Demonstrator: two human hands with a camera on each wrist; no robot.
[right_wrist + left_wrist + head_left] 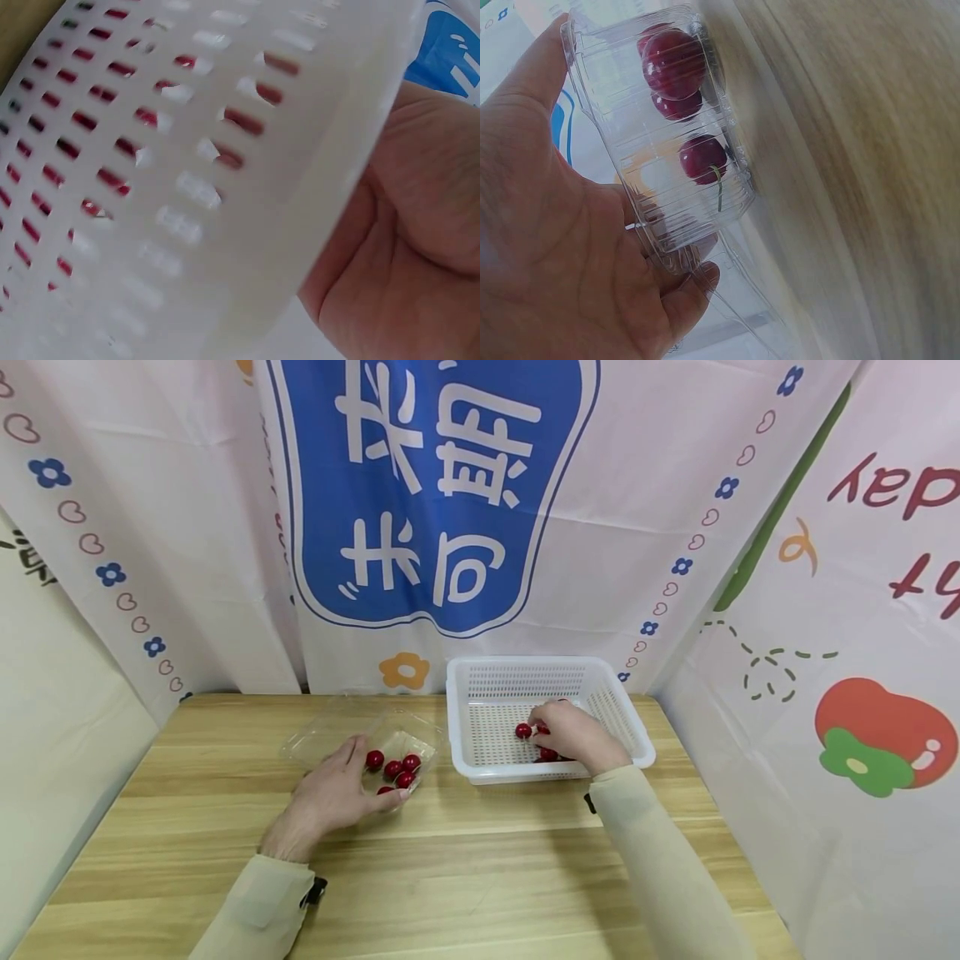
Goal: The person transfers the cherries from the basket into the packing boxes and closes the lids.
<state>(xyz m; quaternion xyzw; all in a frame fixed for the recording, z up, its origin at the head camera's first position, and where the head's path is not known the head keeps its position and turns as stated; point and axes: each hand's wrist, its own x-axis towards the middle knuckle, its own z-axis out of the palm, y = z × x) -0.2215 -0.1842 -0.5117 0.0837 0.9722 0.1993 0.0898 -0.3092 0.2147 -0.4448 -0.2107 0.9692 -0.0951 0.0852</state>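
A pale cloth [645, 460] bearing a blue panel [438, 493] is hanging behind the wooden table [465, 877]. The white basket [495, 772] is standing near the table's back edge, to the right of my clear plastic box [615, 82], whose open lid [318, 731] is lying to its left. In the right wrist view, the slotted basket wall is standing in the way, blocking sight of my fingertips.

My left hand [330, 792] is gripping the box at its left side, thumb along one rim and fingers curling beneath the far end. My right hand [573, 733] is reaching over the basket's front rim, palm down, its fingers bending inward; one cherry [522, 731] is showing right at the fingertips, but I cannot tell whether I am pinching it.

Five glossy, dark red cherries [393, 769] are lying in the box, one showing a green stem in the left wrist view. More red cherries [549, 753] are resting in the basket under my right hand, partly hidden.
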